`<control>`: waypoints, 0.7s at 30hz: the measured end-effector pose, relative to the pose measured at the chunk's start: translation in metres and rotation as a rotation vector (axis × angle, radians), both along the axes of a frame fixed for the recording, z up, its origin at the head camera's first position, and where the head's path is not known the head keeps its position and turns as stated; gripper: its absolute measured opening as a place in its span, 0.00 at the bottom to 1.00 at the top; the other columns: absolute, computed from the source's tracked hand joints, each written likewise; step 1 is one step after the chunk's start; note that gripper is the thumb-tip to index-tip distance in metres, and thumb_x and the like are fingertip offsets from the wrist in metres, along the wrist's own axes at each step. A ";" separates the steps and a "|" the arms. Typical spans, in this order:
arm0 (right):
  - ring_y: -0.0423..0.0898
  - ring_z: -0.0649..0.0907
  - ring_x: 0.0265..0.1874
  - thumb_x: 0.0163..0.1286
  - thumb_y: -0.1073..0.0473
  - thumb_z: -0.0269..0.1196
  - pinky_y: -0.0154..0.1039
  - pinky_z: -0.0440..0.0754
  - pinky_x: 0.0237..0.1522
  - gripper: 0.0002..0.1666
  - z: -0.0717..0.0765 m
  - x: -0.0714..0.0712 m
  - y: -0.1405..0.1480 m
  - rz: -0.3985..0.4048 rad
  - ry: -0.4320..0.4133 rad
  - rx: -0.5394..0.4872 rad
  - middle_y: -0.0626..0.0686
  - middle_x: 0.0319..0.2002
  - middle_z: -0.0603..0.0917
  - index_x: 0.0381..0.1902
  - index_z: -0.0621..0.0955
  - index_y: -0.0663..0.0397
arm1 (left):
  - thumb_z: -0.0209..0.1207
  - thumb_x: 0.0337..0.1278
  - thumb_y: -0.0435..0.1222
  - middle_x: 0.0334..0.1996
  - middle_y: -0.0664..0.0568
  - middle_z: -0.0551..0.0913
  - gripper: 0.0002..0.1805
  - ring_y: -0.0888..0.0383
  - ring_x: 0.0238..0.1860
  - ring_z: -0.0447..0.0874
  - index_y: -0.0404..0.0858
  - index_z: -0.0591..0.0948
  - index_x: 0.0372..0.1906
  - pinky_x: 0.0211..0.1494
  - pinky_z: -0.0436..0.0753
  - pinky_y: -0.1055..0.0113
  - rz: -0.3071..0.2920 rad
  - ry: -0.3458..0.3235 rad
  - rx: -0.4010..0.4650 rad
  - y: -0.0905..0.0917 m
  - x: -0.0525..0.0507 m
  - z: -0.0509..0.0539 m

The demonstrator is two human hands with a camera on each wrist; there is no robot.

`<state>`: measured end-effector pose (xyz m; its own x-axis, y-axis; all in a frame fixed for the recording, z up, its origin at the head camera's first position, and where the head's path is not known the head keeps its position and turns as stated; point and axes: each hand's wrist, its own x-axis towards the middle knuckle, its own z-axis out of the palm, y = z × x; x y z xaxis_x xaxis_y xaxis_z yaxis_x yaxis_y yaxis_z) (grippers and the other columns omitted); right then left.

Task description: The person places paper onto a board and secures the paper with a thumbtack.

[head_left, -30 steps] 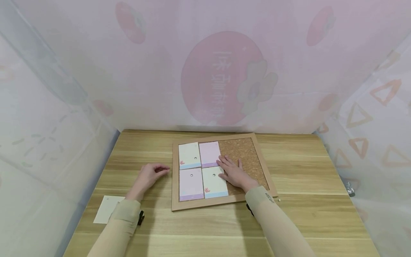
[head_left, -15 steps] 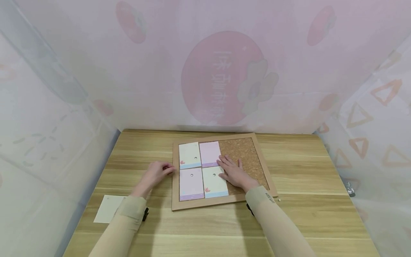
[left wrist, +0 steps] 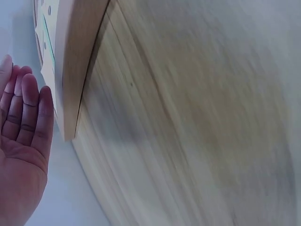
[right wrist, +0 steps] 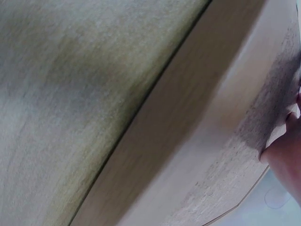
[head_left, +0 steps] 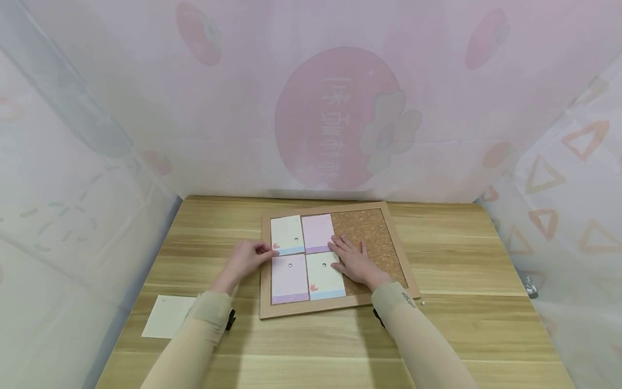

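Observation:
My left hand (head_left: 245,260) is over the left part of the framed corkboard (head_left: 371,232), thumb and forefinger pinched at the lower left corner of the upper cream note (head_left: 285,229). A tiny pushpin, mostly hidden, seems to be between those fingertips. My right hand (head_left: 356,263) lies with spread fingers on the board, touching the edges of the upper pink note (head_left: 317,229) and the lower cream note (head_left: 326,283). Beside these is the lower pink note (head_left: 289,283). Round silver pin heads show on both cream notes and the lower pink one; none is visible on the upper pink note.
Partly under the left forearm, a loose cream note (head_left: 165,316) lies on the wooden table (head_left: 301,351). A small pin (head_left: 422,303) sits just off the board's lower right corner. Printed cloth (head_left: 233,135) walls the table at the back and sides.
My left hand has moved right and slightly up, from beside the board to over its left frame and the upper cream note's corner. The right hand stays in place.

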<state>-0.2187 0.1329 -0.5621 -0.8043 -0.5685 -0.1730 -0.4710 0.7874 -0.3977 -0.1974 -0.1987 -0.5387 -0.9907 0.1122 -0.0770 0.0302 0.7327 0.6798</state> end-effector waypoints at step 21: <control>0.51 0.46 0.82 0.78 0.43 0.52 0.74 0.37 0.74 0.39 0.005 0.004 -0.004 -0.011 -0.018 0.003 0.48 0.82 0.48 0.80 0.55 0.45 | 0.62 0.66 0.39 0.43 0.46 0.91 0.11 0.59 0.44 0.91 0.37 0.87 0.46 0.51 0.88 0.65 0.042 -0.166 0.396 0.030 -0.019 -0.004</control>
<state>-0.2145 0.1294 -0.5576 -0.8073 -0.5590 -0.1893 -0.4551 0.7938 -0.4035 -0.2160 -0.1684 -0.5424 -0.9728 0.1247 -0.1954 -0.1283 0.4128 0.9017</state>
